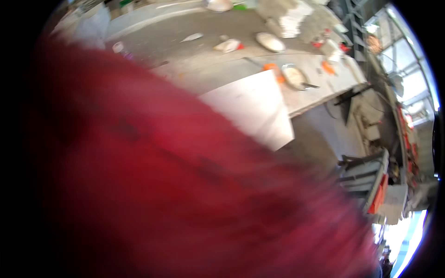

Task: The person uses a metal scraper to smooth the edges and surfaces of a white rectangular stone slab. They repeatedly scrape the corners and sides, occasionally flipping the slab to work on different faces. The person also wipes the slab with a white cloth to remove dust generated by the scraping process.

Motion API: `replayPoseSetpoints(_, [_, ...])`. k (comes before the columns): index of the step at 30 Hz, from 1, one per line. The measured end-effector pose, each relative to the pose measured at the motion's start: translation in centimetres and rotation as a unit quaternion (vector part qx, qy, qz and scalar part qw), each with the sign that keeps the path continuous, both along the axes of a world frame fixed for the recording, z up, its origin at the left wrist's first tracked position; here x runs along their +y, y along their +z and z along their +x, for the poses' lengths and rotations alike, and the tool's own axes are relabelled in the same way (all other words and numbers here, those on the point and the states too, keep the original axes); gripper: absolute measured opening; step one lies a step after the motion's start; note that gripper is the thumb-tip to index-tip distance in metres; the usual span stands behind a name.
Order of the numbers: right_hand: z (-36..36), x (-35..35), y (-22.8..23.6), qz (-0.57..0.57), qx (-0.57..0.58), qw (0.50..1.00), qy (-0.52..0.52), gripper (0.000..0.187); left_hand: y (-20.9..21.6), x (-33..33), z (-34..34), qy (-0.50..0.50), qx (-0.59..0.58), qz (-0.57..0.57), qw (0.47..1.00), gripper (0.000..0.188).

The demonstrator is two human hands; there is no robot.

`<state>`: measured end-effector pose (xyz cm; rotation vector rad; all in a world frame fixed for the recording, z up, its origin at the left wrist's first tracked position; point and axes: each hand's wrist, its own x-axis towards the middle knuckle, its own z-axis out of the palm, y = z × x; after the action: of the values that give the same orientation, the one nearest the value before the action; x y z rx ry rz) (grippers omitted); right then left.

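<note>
A blurred red sleeve fills the left and lower part of the view, very close up. I cannot tell which arm it belongs to. Neither my left hand nor my right hand shows, and whatever they hold is hidden. Past the sleeve, a large white sheet hangs partly over the edge of the worktable. Beside it stands a round bowl with pale contents and a dark-handled tool resting at its rim. Small orange things lie next to the bowl.
Farther back on the table are a pale dish, a crumpled white-and-red piece and a stack of white sheets. Another orange item is near the table's right end. A slatted chair-like frame stands at the right.
</note>
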<state>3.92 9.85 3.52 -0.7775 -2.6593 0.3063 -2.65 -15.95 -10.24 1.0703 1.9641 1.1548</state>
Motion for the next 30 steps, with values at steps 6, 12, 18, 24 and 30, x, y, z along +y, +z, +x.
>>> replayPoseSetpoints(6, [6.5,-0.4,2.1,0.009,0.023,1.0,0.019,0.02,0.9,0.2,1.8,0.035,-0.004,0.005,0.999,0.049])
replayPoseSetpoints(12, [21.7,-1.1,0.3,-0.143,0.17,0.916,-0.334,0.03,-0.1,-0.3,0.9,0.087,0.033,0.029,0.995,0.046])
replayPoseSetpoints(18, [26.8,-4.0,-5.1,-0.056,0.069,0.912,-0.399,0.025,-2.6,-0.8,2.8,0.202,0.112,0.051,0.972,0.045])
replayPoseSetpoints(24, [26.0,-8.4,-4.7,-0.062,-0.004,0.928,-0.369,0.022,-2.3,-1.9,3.6,0.187,0.065,0.029,0.98,0.045])
replayPoseSetpoints(30, [25.8,-8.9,-4.6,-0.033,0.018,0.937,-0.346,0.022,-2.6,-2.7,2.0,0.158,0.029,0.011,0.987,0.049])
